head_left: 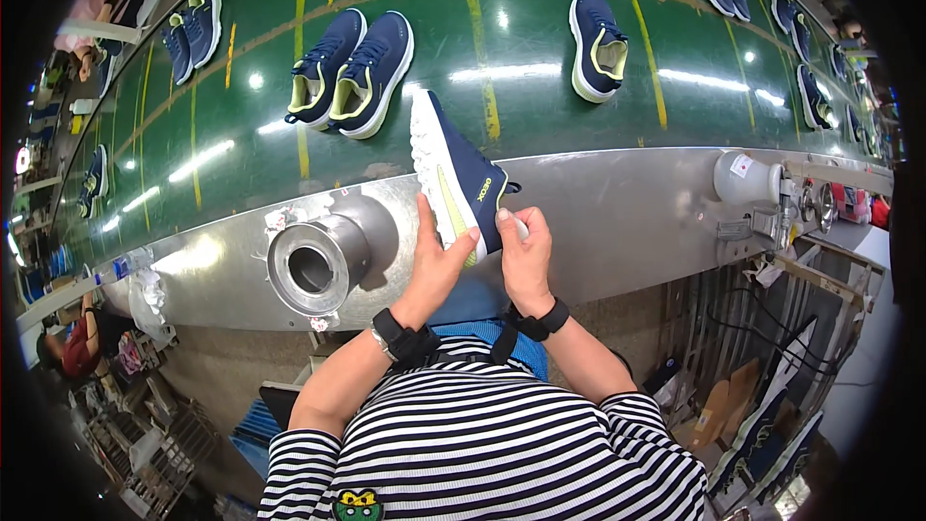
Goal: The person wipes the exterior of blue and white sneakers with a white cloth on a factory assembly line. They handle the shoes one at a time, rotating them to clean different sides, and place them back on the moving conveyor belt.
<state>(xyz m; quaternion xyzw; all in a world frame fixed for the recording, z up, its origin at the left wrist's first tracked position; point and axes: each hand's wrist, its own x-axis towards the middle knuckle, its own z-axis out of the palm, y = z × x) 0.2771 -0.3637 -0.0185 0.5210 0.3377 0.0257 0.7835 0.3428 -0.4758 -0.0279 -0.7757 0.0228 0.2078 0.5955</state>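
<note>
Your left hand (439, 256) grips navy shoe (466, 164); right hand (527, 253) pinches pale bit (522, 228) near heel. Likely heel work; next needs steady hold.

The upper of the held navy shoe (468, 169) looks like matt cloth to me, against a smooth, rubbery white sole (428, 147). Past it the green table top (535, 106) gleams like slick plastic, while the metal ledge (617, 207) has a duller sheen and the metal cylinder (357, 249) a polished one. The striped shirt (482, 429) is ribbed matt cloth, and the white container (760, 185) looks like smooth plastic with a paper label (741, 166).
</note>
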